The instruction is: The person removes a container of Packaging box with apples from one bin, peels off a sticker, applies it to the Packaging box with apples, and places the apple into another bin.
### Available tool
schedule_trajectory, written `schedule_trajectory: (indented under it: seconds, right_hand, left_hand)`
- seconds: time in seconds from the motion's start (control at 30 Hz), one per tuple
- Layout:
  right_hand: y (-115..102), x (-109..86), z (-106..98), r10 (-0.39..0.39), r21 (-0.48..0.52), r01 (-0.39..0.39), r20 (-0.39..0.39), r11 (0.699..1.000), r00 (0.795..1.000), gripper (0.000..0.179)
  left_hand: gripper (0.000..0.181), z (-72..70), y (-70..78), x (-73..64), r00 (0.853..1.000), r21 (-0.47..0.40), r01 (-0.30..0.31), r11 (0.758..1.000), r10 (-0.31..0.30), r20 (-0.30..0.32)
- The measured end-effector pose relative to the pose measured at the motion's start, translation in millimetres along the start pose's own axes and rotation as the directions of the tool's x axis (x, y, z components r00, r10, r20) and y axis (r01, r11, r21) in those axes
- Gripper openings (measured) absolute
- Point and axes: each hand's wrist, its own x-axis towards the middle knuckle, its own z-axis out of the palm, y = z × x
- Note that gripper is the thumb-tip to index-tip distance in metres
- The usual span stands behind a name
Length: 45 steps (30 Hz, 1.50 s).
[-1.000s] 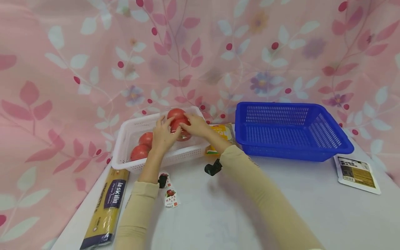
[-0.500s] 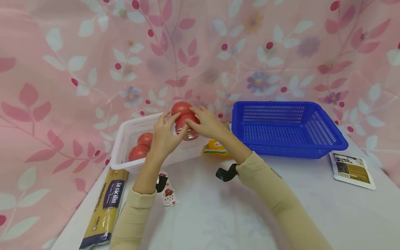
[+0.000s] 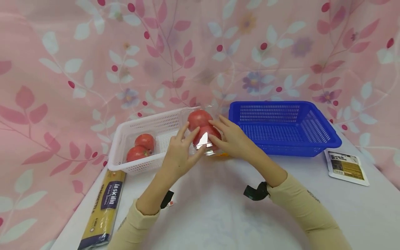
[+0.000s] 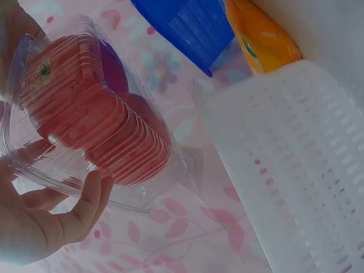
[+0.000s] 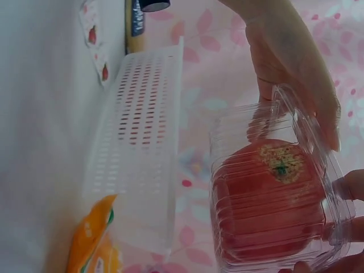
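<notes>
Two red tomatoes in a clear plastic clamshell box (image 3: 204,137) are held up at the right end of the white basket (image 3: 140,168). My left hand (image 3: 178,158) grips the box's left edge, fingers over the lid. On the opposite edge my right hand (image 3: 234,139) holds it, fingertips spread across the top. Both wrist views show the box raised above the basket's rim, its ribbed underside (image 4: 85,108) and a tomato's green stem scar (image 5: 281,169) visible through the plastic. Two more tomatoes (image 3: 137,152) in clear packaging lie at the basket's left end.
A blue basket (image 3: 281,150) stands to the right, with a flat white-and-brown packet (image 3: 347,166) beyond it. A spaghetti pack (image 3: 103,211) lies at left. An orange package (image 4: 264,37) sits between the baskets, and a small printed packet (image 5: 94,34) lies before the white one.
Both hands have lifted the tomato box out of the white basket and carried it right and nearer. The other two tomatoes stay in the basket.
</notes>
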Motion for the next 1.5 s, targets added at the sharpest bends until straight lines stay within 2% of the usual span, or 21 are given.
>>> schedule_trajectory:
  seconds: [0.27, 0.37, 0.5, 0.63, 0.8, 1.07, 1.27, 1.5]
  right_hand:
    - [9, -47.3, -5, 0.004, -0.004, -0.004, 0.017, 1.000, 1.000, 0.050]
    - [12, -66.1, -4, 0.013, -0.020, -0.012, 0.030, 1.000, 0.999, 0.050]
    - [17, -90.4, -1, 0.035, -0.055, -0.032, 0.061, 0.998, 0.997, 0.050]
    - [24, -106.7, 5, 0.021, -0.068, -0.017, 0.063, 0.998, 0.998, 0.050]
    - [32, -119.5, 14, -0.004, -0.064, 0.008, 0.063, 0.998, 0.998, 0.051]
    - [40, -136.7, 28, 0.007, -0.055, -0.002, 0.093, 0.998, 0.996, 0.051]
    - [43, -143.8, 33, 0.012, -0.027, -0.008, 0.136, 1.000, 0.991, 0.053]
    - [44, -145.9, 32, 0.026, 0.002, -0.026, 0.133, 1.000, 0.991, 0.052]
  left_hand:
    - [0.050, 17.3, 22.0, -22.7, 0.991, 0.020, -0.132, 0.991, 0.132, -0.017]
    - [0.052, 26.2, 29.2, -34.2, 0.982, 0.035, -0.187, 0.982, 0.187, 0.006]
    - [0.054, 36.8, 39.1, -51.0, 0.970, 0.033, -0.235, 0.971, 0.232, 0.076]
    - [0.054, 43.2, 45.8, -62.2, 0.963, 0.022, -0.235, 0.972, 0.230, 0.141]
    - [0.054, 49.9, 47.0, -72.8, 0.955, 0.015, -0.225, 0.974, 0.217, 0.204]
    - [0.055, 58.2, 46.6, -83.0, 0.926, 0.045, -0.233, 0.971, 0.208, 0.315]
    - [0.054, 60.3, 45.4, -87.0, 0.913, 0.054, -0.222, 0.973, 0.189, 0.361]
    - [0.053, 59.4, 46.1, -88.1, 0.906, 0.075, -0.244, 0.967, 0.200, 0.374]
